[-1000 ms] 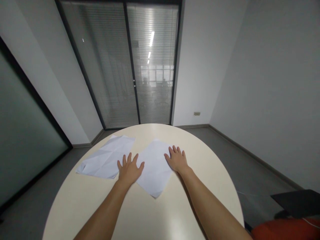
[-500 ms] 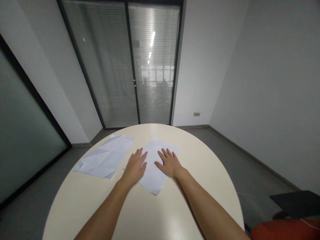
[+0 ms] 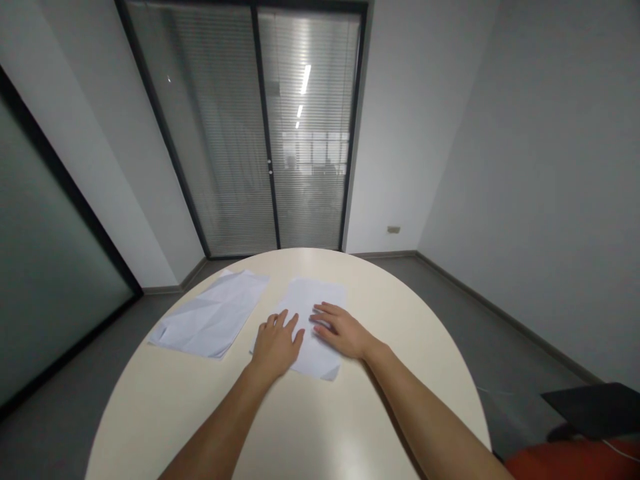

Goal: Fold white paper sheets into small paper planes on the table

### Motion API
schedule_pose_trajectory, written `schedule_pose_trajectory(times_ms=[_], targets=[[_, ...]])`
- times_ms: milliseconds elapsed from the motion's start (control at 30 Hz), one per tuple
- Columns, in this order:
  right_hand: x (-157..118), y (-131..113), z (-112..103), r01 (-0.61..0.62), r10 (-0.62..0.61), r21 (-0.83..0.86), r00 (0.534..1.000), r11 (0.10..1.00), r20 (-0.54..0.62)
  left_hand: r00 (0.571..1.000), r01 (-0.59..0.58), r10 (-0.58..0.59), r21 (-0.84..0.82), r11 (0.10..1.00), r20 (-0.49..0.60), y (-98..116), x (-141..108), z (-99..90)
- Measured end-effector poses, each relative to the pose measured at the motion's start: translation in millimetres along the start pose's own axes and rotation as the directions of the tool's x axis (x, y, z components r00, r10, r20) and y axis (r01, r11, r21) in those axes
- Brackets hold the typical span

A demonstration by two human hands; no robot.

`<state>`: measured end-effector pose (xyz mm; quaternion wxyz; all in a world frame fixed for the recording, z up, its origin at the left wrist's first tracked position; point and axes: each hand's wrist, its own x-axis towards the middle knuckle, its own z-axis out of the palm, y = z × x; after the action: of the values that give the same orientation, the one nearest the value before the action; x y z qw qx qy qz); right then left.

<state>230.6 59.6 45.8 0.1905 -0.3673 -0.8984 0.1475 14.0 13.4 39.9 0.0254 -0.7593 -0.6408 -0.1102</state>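
A white sheet of paper (image 3: 316, 357) lies on the round cream table (image 3: 300, 427), partly hidden under both hands. My left hand (image 3: 277, 343) rests on its left side with the fingers spread. On the right side of the sheet is my right hand (image 3: 343, 330), fingers stretched out and pointing left, holding nothing. Left of my left hand lies a second batch of white paper (image 3: 213, 317), creased, with its edges slightly fanned, apart from both hands.
Beyond the table stands a glass partition with blinds (image 3: 310, 200) in a dark frame. At the lower right are a red seat (image 3: 575, 460) and a flat black object (image 3: 595, 407) with a pale cable. A wall socket (image 3: 393, 229) sits low at the back.
The sheet under my hands has turned, its near corner swinging right. My left hand has moved slightly right and nearer; my right hand has rotated so its fingers point more to the left.
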Motion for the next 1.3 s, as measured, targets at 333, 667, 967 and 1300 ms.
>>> schedule_pose_trajectory(times_ms=[333, 667, 967, 1300], targets=[[-4.5, -1.2, -5.1, -0.141, 0.127, 0.03, 0.952, 0.99, 0.279, 0.999, -0.043, 0.042, -0.046, 0.998, -0.018, -13.8, 12.9, 12.4], [-6.3, 1.1, -9.0, -0.148, 0.132, 0.029, 0.942, 0.988, 0.31, 0.992, -0.079, 0.093, -0.158, 0.984, 0.084, -19.7, 15.3, 24.4], [-11.4, 11.4, -14.9, -0.156, 0.137, 0.055, 0.956, 0.986, 0.258, 0.949, -0.232, 0.283, -0.299, 0.926, 0.138, -17.9, 14.7, 18.2], [-14.2, 15.0, -18.6, -0.175, 0.129, 0.105, 0.93, 0.979, 0.343, 0.974, -0.145, 0.186, -0.269, 0.952, 0.132, -13.9, 17.5, 20.7]])
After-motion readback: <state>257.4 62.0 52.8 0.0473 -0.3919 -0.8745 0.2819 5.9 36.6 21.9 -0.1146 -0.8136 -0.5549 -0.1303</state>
